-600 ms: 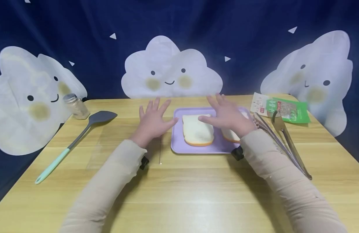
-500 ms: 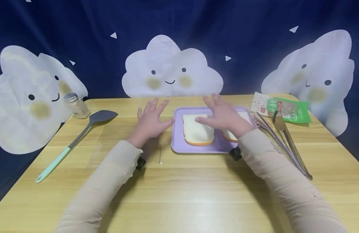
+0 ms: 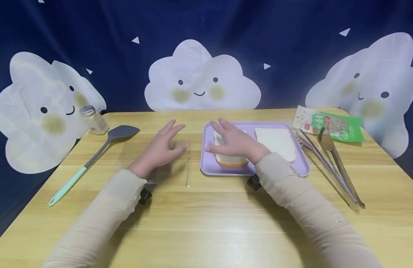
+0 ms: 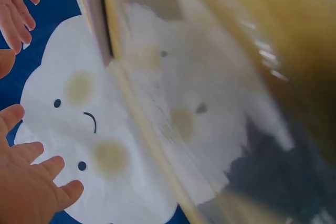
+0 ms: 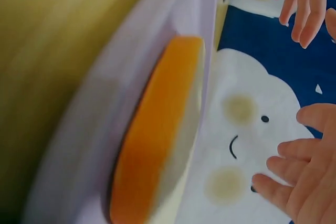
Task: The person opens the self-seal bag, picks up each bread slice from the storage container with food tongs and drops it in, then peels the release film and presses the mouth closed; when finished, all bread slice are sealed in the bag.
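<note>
My left hand (image 3: 159,149) hovers with spread fingers over a clear, shiny flat sheet (image 3: 179,173) on the wooden table. Nothing is in its grasp. In the left wrist view the sheet (image 4: 173,93) mirrors the cloud backdrop. My right hand (image 3: 234,143), fingers apart, is held above the left bread slice (image 3: 231,162) on the purple tray (image 3: 256,170) and hides much of that slice. A second bread slice (image 3: 275,143) lies beside it, in plain view. From the right wrist, the near slice shows an orange crust (image 5: 157,129) inside the tray's raised rim.
At the left lie a dark spatula (image 3: 99,152) with a mint handle and a leaning glass jar (image 3: 95,121) with a metal lid. Metal tongs (image 3: 340,171) rest right of the tray, near a green packet (image 3: 340,127) and a white packet (image 3: 303,117). A cloud-print curtain (image 3: 203,22) hangs behind.
Both hands have moved left, the right one from between the slices to over the left slice, which uncovers the right slice. The view has shifted slightly. Objects on the table stay in place.
</note>
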### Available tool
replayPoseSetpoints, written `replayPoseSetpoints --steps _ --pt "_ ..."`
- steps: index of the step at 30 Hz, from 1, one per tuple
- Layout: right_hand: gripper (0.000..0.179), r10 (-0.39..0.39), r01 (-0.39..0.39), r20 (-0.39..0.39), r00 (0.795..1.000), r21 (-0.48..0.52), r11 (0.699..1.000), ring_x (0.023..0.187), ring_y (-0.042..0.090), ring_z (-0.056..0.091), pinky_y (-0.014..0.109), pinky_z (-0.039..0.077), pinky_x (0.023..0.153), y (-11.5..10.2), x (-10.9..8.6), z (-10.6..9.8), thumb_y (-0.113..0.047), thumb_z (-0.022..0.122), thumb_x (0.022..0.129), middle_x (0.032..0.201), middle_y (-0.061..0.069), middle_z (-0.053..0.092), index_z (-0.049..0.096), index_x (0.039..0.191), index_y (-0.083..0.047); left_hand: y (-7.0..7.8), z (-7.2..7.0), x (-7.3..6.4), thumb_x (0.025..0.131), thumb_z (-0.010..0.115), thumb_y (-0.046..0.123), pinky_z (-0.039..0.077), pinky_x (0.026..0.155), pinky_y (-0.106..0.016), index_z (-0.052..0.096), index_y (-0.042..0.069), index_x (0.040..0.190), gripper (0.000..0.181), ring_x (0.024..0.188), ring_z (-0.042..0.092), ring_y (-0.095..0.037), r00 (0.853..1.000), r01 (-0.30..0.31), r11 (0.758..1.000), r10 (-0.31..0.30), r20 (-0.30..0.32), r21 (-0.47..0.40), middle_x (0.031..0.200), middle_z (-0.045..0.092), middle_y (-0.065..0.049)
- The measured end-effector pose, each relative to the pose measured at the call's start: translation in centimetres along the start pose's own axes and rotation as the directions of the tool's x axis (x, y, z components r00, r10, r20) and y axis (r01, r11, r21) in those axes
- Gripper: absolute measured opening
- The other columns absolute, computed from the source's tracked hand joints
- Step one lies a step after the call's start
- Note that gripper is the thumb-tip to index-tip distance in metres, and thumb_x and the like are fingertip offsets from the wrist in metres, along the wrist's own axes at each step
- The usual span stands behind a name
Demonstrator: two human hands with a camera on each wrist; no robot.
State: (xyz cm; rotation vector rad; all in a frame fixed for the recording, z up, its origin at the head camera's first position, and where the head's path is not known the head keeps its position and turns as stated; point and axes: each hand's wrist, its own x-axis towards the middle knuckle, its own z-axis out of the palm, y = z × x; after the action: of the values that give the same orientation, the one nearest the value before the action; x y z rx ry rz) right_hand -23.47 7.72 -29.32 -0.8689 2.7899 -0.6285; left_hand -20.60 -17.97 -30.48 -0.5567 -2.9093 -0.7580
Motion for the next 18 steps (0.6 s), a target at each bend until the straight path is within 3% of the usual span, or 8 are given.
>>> replayPoseSetpoints --steps 7,12,18 --pt "0.089 -0.089 0.085 0.062 0.994 0.057 0.995 0.14 0.033 0.015 0.049 0.021 0.11 -1.2 0.9 1.5 -0.06 0.053 0.083 0.155 0.013 0.002 0.011 0.15 -0.019 -1.1 -0.2 -1.0 0.086 0.064 0.03 0.021 0.107 -0.059 0.032 0.016 0.144 0.067 0.137 0.02 -0.04 0.994 -0.014 1.0 0.015 0.106 -0.005 0.153 0.015 -0.018" --pt "0.089 -0.152 0.144 0.078 0.985 0.095 0.985 0.14 0.029 0.015 0.046 0.02 0.111 -1.9 1.8 2.8 -0.057 0.056 0.084 0.155 0.012 0.008 0.013 0.149 -0.016 -2.0 -0.1 -1.8 0.086 0.065 0.029 0.021 0.107 -0.058 0.035 0.013 0.142 0.066 0.136 0.022 -0.041 0.987 -0.032 0.999 0.035 0.158 -0.019 0.15 0.021 -0.021" --pt "0.091 -0.195 0.172 0.119 0.974 0.18 0.969 0.141 0.022 0.017 0.037 0.016 0.114 -2.5 3.0 3.8 -0.053 0.059 0.084 0.154 0.007 0.016 0.012 0.149 -0.01 -3.6 0.0 -2.4 0.084 0.068 0.024 0.027 0.107 -0.052 0.043 0.003 0.137 0.061 0.131 0.034 -0.039 0.98 -0.06 0.99 0.083 0.182 -0.127 0.144 0.035 -0.021"
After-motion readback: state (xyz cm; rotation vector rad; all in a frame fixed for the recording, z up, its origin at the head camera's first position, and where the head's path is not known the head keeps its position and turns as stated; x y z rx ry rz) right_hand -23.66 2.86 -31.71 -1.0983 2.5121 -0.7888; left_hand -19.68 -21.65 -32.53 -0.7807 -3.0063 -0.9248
